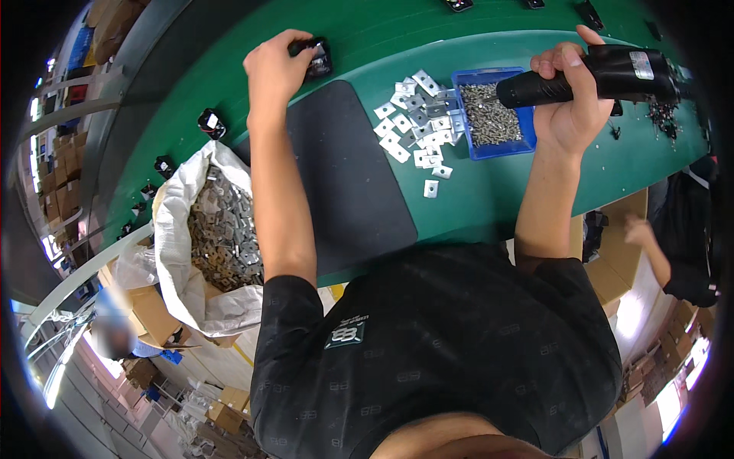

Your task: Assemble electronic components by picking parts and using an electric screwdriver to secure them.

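My left hand (277, 70) reaches to the far left of the green work surface. Its fingers are closed on a small black housing (319, 63) that lies there. In my right hand (575, 115) is a black electric screwdriver (619, 72), held level above a blue bin (501, 152) of small metal screws (489, 115). The tool's tip cannot be made out clearly. Left of the bin lies a loose pile of silvery square plates with holes (420, 122). A dark grey mat (344, 176) lies between the plates and my left forearm.
A white woven sack (172, 264) full of small metal pieces stands at the left. More black housings (212, 123) sit along the green belt. Dark small parts (664, 115) lie at the far right. Another person's hand (638, 229) is by a cardboard box (618, 256).
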A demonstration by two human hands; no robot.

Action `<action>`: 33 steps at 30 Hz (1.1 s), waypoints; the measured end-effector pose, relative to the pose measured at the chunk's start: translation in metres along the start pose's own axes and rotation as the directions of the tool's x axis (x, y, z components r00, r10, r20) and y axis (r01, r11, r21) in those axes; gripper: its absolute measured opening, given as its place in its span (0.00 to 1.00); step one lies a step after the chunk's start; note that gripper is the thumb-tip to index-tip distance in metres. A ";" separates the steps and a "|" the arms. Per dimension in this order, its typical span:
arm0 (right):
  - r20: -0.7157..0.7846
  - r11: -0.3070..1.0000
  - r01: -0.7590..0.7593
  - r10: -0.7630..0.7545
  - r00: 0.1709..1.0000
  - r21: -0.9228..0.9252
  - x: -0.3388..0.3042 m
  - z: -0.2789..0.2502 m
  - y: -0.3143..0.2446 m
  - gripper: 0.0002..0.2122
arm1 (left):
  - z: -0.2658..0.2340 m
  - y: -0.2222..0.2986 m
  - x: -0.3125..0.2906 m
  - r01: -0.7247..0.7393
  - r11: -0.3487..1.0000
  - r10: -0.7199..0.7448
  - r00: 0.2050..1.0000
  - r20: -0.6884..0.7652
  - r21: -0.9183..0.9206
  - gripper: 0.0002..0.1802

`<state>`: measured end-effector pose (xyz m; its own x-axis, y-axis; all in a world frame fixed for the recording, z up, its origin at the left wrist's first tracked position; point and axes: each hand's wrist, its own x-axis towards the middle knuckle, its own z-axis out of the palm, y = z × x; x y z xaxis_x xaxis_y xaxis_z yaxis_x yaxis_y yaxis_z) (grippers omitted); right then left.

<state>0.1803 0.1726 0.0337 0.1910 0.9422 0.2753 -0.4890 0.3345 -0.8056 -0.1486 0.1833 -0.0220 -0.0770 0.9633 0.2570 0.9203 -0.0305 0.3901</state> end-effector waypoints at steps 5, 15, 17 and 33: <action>0.121 0.988 -0.033 0.015 0.993 0.152 -0.006 -0.005 -0.007 0.17 | -0.034 0.033 -0.100 0.106 0.981 -0.098 0.994 0.057 -0.162 0.11; 0.397 0.907 -0.286 0.150 0.905 0.309 -0.023 0.024 -0.021 0.14 | -0.031 0.076 -0.154 -0.046 0.918 -0.019 0.987 -0.160 -0.394 0.17; 0.493 0.824 -0.378 0.141 0.858 0.422 -0.027 0.025 -0.020 0.16 | -0.022 0.093 -0.157 -0.160 0.882 0.099 0.983 -0.158 -0.444 0.17; 0.568 0.838 -0.422 0.172 0.805 0.345 -0.042 0.038 -0.023 0.17 | 0.000 0.126 -0.160 -0.251 0.808 0.134 0.959 -0.248 -0.533 0.08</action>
<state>0.1516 0.1256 0.0605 -0.4140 0.8267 0.3812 -0.7840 -0.1110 -0.6107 -0.0203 0.0255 -0.0141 -0.0451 0.8542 0.5180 0.5584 -0.4084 0.7221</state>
